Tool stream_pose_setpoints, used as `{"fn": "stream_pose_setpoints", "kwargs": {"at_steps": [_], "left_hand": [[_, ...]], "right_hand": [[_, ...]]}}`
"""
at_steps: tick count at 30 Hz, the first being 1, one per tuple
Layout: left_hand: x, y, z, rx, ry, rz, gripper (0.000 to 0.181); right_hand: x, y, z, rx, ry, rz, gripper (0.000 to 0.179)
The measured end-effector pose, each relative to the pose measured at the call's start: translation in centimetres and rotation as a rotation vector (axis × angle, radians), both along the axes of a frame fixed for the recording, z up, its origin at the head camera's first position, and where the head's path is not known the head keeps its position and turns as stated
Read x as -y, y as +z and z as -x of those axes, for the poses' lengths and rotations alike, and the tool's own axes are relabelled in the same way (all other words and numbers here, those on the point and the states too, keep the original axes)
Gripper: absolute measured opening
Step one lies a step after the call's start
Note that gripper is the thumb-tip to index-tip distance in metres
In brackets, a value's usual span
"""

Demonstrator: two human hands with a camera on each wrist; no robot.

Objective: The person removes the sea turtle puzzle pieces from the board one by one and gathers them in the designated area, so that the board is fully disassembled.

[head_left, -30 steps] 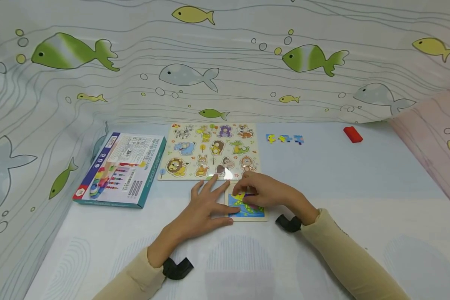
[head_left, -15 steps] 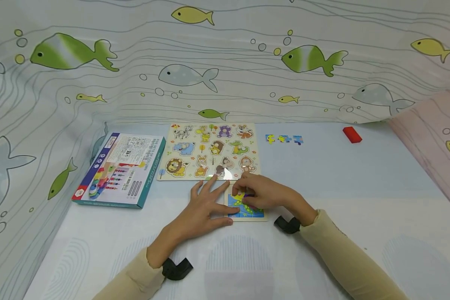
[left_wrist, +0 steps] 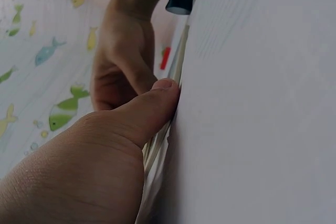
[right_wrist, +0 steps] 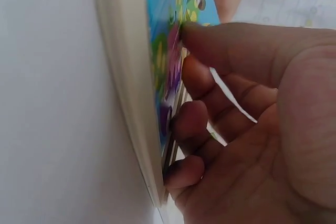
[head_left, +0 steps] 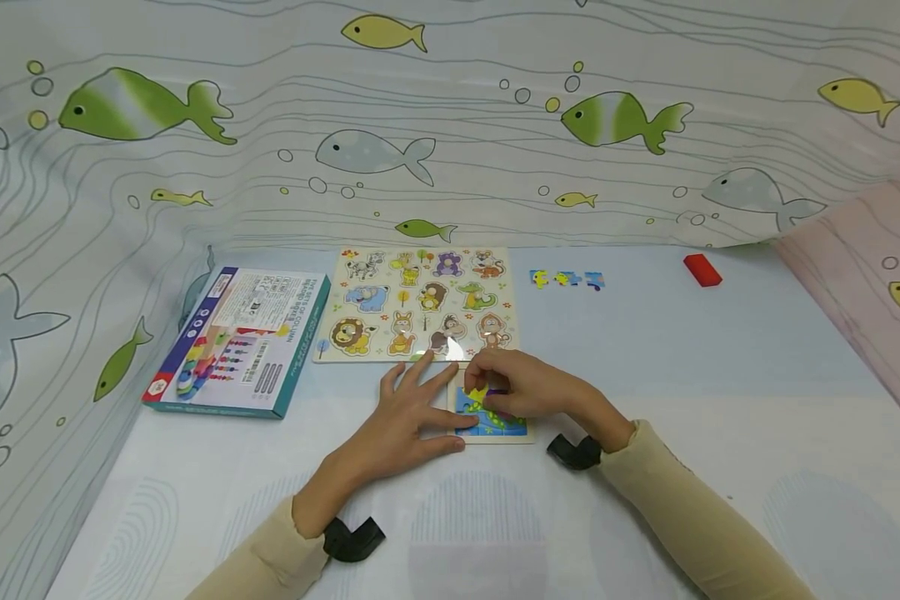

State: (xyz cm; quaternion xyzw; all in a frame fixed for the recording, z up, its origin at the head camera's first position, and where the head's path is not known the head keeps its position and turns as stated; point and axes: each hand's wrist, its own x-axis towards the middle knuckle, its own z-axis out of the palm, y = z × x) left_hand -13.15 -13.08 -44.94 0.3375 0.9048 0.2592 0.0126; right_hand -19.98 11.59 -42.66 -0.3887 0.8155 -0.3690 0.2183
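Observation:
A small jigsaw puzzle (head_left: 498, 427) in a pale wooden frame lies in front of me, showing a blue, green and yellow picture. My left hand (head_left: 401, 425) is spread flat beside it, with a fingertip on its lower left and the thumb along the near side. Over its upper part, my right hand (head_left: 532, 383) bends its fingers and pinches a puzzle piece, mostly hidden by the fingertips. Yellow (head_left: 477, 393) shows right under the index finger. In the right wrist view, the thumb (right_wrist: 231, 45) touches the picture surface (right_wrist: 163, 51), with the other fingers curled along the frame's edge.
Beyond the jigsaw lies an animal peg board (head_left: 420, 304). A flat toy box (head_left: 240, 342) is at left. Several loose jigsaw pieces (head_left: 566, 278) sit in a row behind my right hand, and a red block (head_left: 702, 270) lies at far right.
My right fingers have shifted slightly over the jigsaw, and more yellow shows beneath the index finger. The left hand stays in place.

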Motion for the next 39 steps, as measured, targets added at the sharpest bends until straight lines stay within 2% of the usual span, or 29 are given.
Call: {"fn": "stream_pose_setpoints", "kwargs": {"at_steps": [6, 12, 30, 39], "left_hand": [[-0.05, 0.1, 0.05, -0.002, 0.002, 0.003, 0.03], [-0.03, 0.1, 0.02, -0.013, 0.006, 0.01, 0.031], [-0.06, -0.02, -0.07, -0.01, 0.013, 0.013, 0.032], [0.0, -0.25, -0.07, -0.062, -0.002, 0.007, 0.035]], "right_hand": [[-0.03, 0.06, -0.01, 0.035, -0.014, 0.08, 0.016], [0.1, -0.1, -0.05, 0.04, -0.035, 0.1, 0.009], [-0.09, -0.42, 0.09, 0.055, -0.103, 0.165, 0.013], [-0.34, -0.26, 0.29, 0.044, -0.143, 0.192, 0.013]]}}
